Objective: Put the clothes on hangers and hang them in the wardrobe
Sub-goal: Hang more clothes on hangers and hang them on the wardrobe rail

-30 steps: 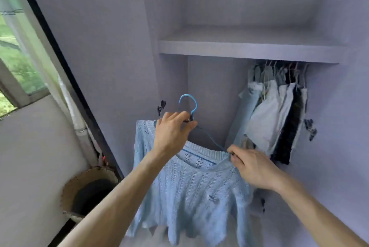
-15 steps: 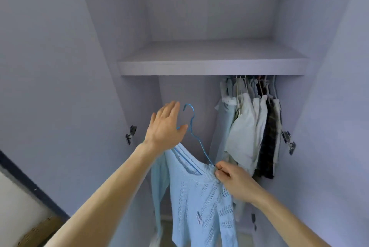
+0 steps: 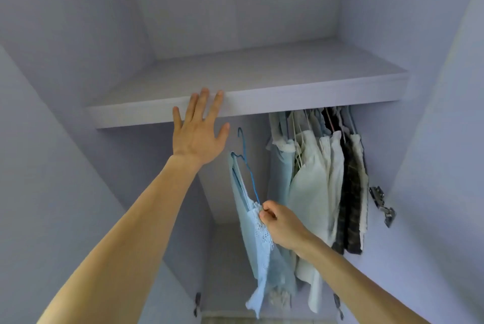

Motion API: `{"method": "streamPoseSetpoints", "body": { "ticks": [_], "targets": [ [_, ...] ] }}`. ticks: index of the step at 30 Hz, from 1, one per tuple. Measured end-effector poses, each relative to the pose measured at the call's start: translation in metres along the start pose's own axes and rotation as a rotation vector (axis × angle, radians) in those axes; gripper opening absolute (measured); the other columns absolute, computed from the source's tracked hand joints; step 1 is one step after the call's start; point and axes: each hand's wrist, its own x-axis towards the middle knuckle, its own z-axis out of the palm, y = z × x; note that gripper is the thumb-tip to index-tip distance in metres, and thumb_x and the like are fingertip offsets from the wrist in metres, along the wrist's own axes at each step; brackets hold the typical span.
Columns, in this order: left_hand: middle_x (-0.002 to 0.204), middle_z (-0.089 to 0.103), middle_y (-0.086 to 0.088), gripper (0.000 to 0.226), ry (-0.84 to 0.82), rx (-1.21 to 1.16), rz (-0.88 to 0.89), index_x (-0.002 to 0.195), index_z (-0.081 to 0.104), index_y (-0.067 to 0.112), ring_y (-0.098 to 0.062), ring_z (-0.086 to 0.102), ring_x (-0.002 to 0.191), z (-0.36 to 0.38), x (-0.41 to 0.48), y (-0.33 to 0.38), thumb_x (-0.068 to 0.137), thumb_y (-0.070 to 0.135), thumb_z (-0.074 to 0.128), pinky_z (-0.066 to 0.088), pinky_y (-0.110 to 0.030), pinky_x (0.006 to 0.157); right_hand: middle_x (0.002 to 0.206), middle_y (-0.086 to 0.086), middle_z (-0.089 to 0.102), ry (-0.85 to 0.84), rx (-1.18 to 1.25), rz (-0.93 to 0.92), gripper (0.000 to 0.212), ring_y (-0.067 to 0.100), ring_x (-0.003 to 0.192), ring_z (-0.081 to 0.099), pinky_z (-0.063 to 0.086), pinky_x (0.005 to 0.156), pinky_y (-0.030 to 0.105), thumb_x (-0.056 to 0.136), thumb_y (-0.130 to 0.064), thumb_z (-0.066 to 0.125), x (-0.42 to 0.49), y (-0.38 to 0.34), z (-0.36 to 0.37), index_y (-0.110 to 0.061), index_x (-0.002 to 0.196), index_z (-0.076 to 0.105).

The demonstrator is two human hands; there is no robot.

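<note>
A light blue knitted top (image 3: 262, 239) hangs on a thin blue wire hanger (image 3: 247, 163) inside the wardrobe, below the shelf (image 3: 301, 98). My right hand (image 3: 282, 221) pinches the hanger's shoulder together with the top's fabric and carries it. The hanger's hook points up, free, just under the shelf edge. My left hand (image 3: 200, 129) is raised with straight spread fingers, its fingertips at the shelf's front edge, left of the hook. The rail is hidden behind the shelf.
Several hung garments (image 3: 322, 182), pale blue, white and dark checked, crowd the right part under the shelf. Door hinges (image 3: 382, 205) stick out on the right wall. The wardrobe's left wall (image 3: 65, 166) stands close by my left arm.
My left hand let go of the hanger's hook and rose to the shelf edge. My right hand lifted the top and hanger further into the wardrobe. The view swung upward.
</note>
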Motion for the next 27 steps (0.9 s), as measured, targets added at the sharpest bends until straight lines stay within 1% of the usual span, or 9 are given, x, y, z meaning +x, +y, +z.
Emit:
{"method": "streamPoseSetpoints", "body": {
  "ticks": [3,6,10,14,16,19,22,24,27],
  "targets": [
    [0.163,0.016,-0.004,0.067,0.140,0.003,0.009,0.159,0.005,0.037,-0.028,0.007,0.153,0.021,0.011,-0.006,0.102,0.051,0.037,0.010,-0.061,0.121,0.065,-0.005,0.039,0.059,0.125,0.057,0.026,0.013,0.060,0.036,0.032,0.060,0.030,0.102,-0.021,0.042,0.039,0.003,-0.002,-0.014,0.077,0.043],
    [0.156,0.025,-0.008,0.062,0.227,-0.009,-0.018,0.157,0.017,0.036,-0.032,0.015,0.150,0.038,0.021,-0.004,0.101,0.054,0.038,0.014,-0.061,0.120,0.067,-0.002,0.038,0.119,0.217,0.080,0.024,0.015,0.063,0.036,0.034,0.061,0.032,0.102,-0.021,0.041,0.079,-0.004,-0.006,-0.016,0.078,0.041],
    [0.145,0.039,-0.004,0.047,0.297,0.031,-0.109,0.145,0.038,0.041,-0.027,0.034,0.137,0.038,0.039,-0.006,0.101,0.058,0.033,0.027,-0.055,0.109,0.069,-0.001,0.042,0.177,0.282,0.045,0.024,0.017,0.065,0.041,0.040,0.064,0.035,0.102,-0.023,0.042,0.129,-0.024,-0.017,-0.008,0.084,0.047],
    [0.145,0.038,-0.005,0.045,0.285,0.088,-0.110,0.144,0.036,0.041,-0.028,0.033,0.136,0.042,0.042,-0.010,0.102,0.058,0.030,0.029,-0.060,0.104,0.083,0.010,0.057,0.236,0.358,0.040,0.019,0.021,0.072,0.052,0.048,0.068,0.037,0.101,-0.024,0.042,0.183,-0.045,-0.039,-0.014,0.096,0.058],
    [0.145,0.039,-0.006,0.045,0.284,0.091,-0.111,0.143,0.035,0.040,-0.028,0.033,0.136,0.044,0.043,-0.010,0.102,0.058,0.030,0.030,-0.061,0.103,0.084,0.014,0.056,0.260,0.413,0.078,0.020,0.022,0.074,0.051,0.045,0.066,0.035,0.100,-0.020,0.041,0.202,-0.050,-0.048,-0.018,0.093,0.060],
    [0.145,0.039,-0.006,0.046,0.298,0.098,-0.106,0.143,0.035,0.040,-0.028,0.033,0.136,0.046,0.043,-0.012,0.102,0.059,0.029,0.029,-0.061,0.103,0.080,0.002,0.058,0.264,0.485,0.154,0.030,0.018,0.075,0.052,0.045,0.065,0.029,0.097,-0.008,0.040,0.212,-0.038,-0.052,-0.024,0.082,0.062],
    [0.145,0.041,-0.007,0.046,0.327,0.112,-0.097,0.143,0.036,0.040,-0.029,0.034,0.135,0.050,0.043,-0.014,0.102,0.059,0.030,0.030,-0.061,0.102,0.078,-0.004,0.059,0.256,0.388,0.206,0.030,0.020,0.082,0.057,0.046,0.066,0.029,0.093,-0.003,0.039,0.211,-0.010,-0.052,-0.019,0.076,0.058],
    [0.145,0.041,-0.007,0.046,0.335,0.111,-0.097,0.143,0.036,0.040,-0.029,0.033,0.136,0.052,0.043,-0.013,0.102,0.060,0.030,0.029,-0.061,0.102,0.087,0.002,0.057,0.302,0.260,0.228,0.021,0.025,0.086,0.055,0.043,0.067,0.031,0.095,-0.011,0.039,0.208,0.002,-0.057,-0.016,0.093,0.059],
    [0.145,0.040,-0.008,0.046,0.340,0.107,-0.100,0.143,0.035,0.040,-0.029,0.032,0.136,0.052,0.043,-0.014,0.102,0.060,0.030,0.028,-0.061,0.103,0.107,0.010,0.062,0.421,0.134,0.280,0.028,0.032,0.098,0.061,0.048,0.075,0.035,0.099,-0.018,0.040,0.208,0.006,-0.073,-0.009,0.118,0.059]
  ]
}}
